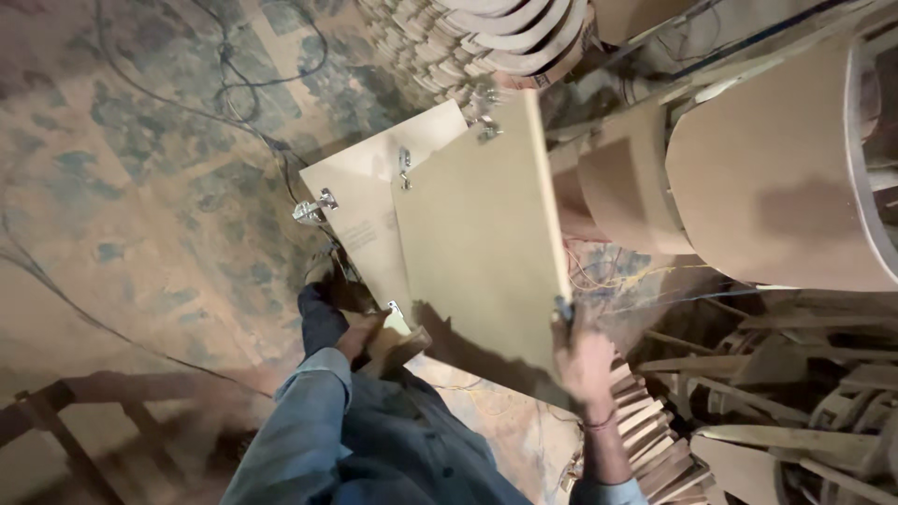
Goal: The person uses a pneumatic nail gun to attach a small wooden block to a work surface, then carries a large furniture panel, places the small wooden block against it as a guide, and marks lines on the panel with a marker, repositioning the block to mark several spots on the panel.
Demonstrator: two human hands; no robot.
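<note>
On the far left we see a cable [224, 65] trailing over the stained floor [140, 187], and a dark wooden frame [84, 402] lying lower down. Our left hand [360, 332] is clenched around the lower corner of a pale panel [360, 201], which carries a metal hinge [313, 209] on its left edge. Overlapping it to the right is a second, larger board [482, 243], tilted up from the floor. Our right hand [585, 360] grasps that board by its lower right edge. Beyond it to the right stand big curved forms [767, 178], and below them lies a heap of wooden strips [645, 430].
</note>
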